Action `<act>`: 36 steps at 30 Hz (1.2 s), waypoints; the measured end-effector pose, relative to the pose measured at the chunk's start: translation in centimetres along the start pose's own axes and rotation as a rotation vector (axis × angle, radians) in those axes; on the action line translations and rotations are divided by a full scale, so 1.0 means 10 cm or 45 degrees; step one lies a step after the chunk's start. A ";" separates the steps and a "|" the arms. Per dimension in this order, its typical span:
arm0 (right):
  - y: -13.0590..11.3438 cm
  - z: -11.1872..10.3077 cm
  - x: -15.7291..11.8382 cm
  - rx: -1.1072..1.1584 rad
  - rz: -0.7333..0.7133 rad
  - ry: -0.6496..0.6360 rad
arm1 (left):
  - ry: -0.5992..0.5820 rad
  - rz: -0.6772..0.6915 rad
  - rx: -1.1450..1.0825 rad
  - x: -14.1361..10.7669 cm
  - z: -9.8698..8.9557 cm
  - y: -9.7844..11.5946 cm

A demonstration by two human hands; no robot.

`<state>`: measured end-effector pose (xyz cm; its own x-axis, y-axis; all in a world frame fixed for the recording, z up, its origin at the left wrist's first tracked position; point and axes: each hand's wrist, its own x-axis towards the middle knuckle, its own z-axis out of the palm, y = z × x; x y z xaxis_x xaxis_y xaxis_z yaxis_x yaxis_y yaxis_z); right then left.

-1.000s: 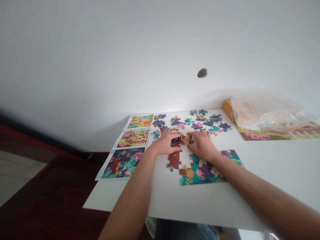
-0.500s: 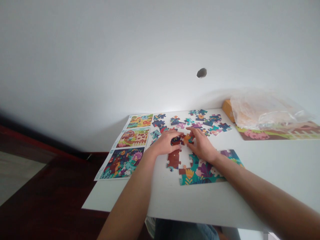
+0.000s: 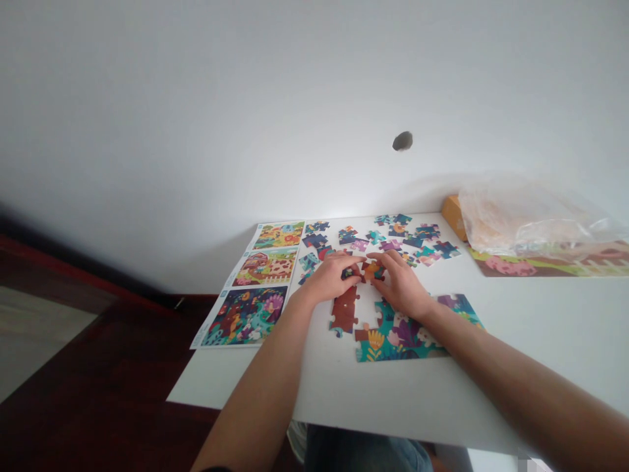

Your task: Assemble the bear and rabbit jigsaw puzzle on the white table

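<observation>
Left of the hands, a picture sheet lies on the desk. The left hand curves narrowly over the top of a brown strip; whether it grips, I cannot tell. The orange piece sits between both hands, pinched by the right hand, above the joined section. The step seems to be fitting pieces, calling for aligned tabs, then pressing.

In front of me is a pale wall with a dark, rough-edged hole in it. At the back on my right, a crumpled clear plastic bag partly hides an orange box and a picture with a white fence. Down on my left, dark red floor meets a pale patch, possibly more flooring; it's too blurred to tell.
</observation>
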<state>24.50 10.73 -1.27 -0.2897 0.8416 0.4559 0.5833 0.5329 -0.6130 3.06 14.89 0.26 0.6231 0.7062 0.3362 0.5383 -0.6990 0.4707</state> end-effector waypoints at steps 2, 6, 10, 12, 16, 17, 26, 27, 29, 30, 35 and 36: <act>-0.01 -0.01 0.00 0.014 -0.005 -0.012 | 0.016 -0.008 0.007 0.00 0.01 0.02; -0.02 -0.01 0.01 0.023 -0.006 0.000 | 0.019 0.013 0.020 0.02 0.02 0.06; -0.03 -0.02 0.01 0.024 0.029 0.010 | 0.006 -0.001 -0.020 0.03 -0.02 0.10; -0.04 -0.03 0.00 0.022 0.075 0.003 | 0.019 -0.016 -0.050 0.02 -0.06 0.10; -0.08 -0.06 -0.02 0.003 0.170 0.013 | -0.035 -0.015 0.050 -0.03 -0.16 0.06; -0.09 -0.06 -0.03 0.004 0.186 0.013 | -0.084 -0.022 0.104 -0.04 -0.18 0.05; -0.20 -0.10 -0.05 0.053 0.129 -0.131 | -0.266 -0.203 0.275 -0.09 -0.17 -0.04; -0.19 -0.09 -0.05 0.056 0.121 -0.148 | -0.266 -0.220 0.283 -0.09 -0.17 -0.03; -0.17 -0.07 -0.05 0.058 0.117 -0.176 | -0.269 -0.240 0.301 -0.09 -0.19 -0.02; -0.16 -0.06 -0.05 0.056 0.118 -0.186 | -0.271 -0.244 0.309 -0.09 -0.19 -0.02; -0.11 -0.03 -0.05 0.008 0.127 -0.193 | -0.284 -0.249 0.327 -0.09 -0.21 -0.02; -0.11 -0.03 -0.05 -0.003 0.126 -0.193 | -0.285 -0.250 0.326 -0.10 -0.21 -0.02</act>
<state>24.23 9.74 -0.68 -0.3419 0.8936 0.2906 0.6162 0.4467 -0.6487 1.17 14.60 1.52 0.5873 0.8071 0.0604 0.7662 -0.5785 0.2798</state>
